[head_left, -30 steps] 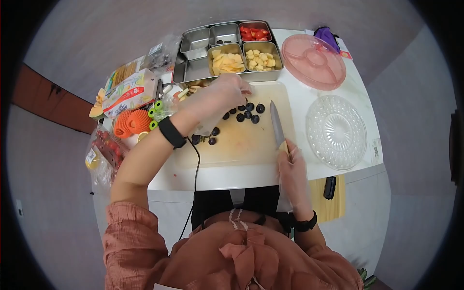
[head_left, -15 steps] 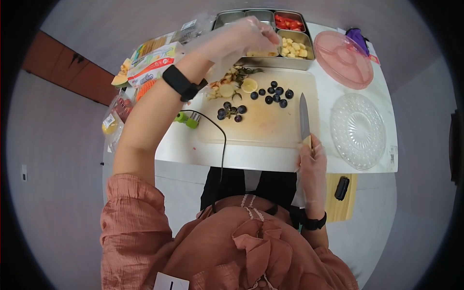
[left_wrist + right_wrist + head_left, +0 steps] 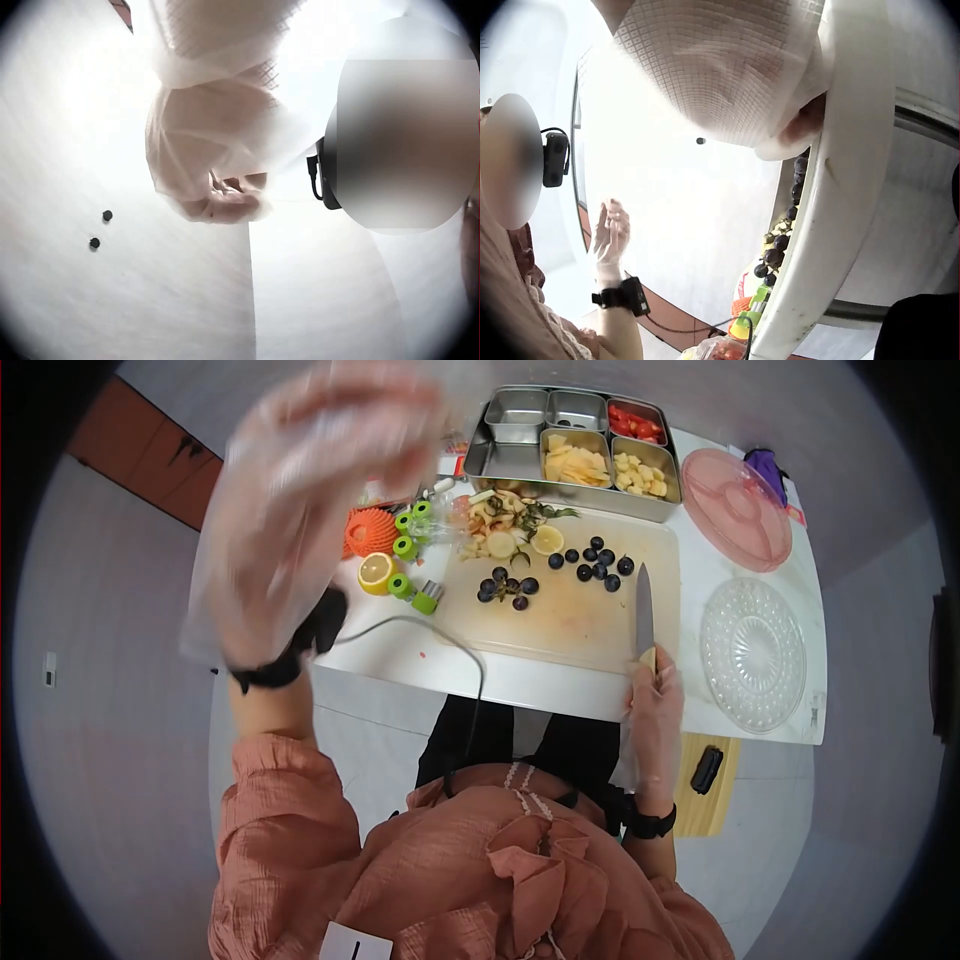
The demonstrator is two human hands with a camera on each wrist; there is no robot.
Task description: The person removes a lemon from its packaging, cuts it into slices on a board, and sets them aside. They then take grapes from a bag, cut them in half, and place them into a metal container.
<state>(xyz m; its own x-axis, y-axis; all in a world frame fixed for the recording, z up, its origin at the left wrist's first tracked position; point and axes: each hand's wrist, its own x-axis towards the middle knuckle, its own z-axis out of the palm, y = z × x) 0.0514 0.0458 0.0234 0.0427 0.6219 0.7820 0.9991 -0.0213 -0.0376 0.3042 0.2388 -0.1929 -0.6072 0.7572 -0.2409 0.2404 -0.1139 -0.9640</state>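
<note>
My left hand, in a clear plastic glove, is raised high and close to the head camera, blurred, left of the cutting board. In the left wrist view its fingers bend loosely, with nothing visible in them. My gloved right hand grips a knife by its light handle at the board's right edge, the blade pointing away from me over the cutting board. Several dark grapes lie loose there, and a small cluster of grapes sits to their left. Behind are a lemon slice and fruit peelings.
Behind the board stands a steel tray with bins of red fruit pieces, yellow slices and pale cubes. Rightward are a pink divided plate and a clear glass plate. Half a lemon and green-ended cutters lie left.
My left hand has gone from over the board, past the tray, up and left toward the head camera. The right hand keeps its grip on the knife. The head view has shifted.
</note>
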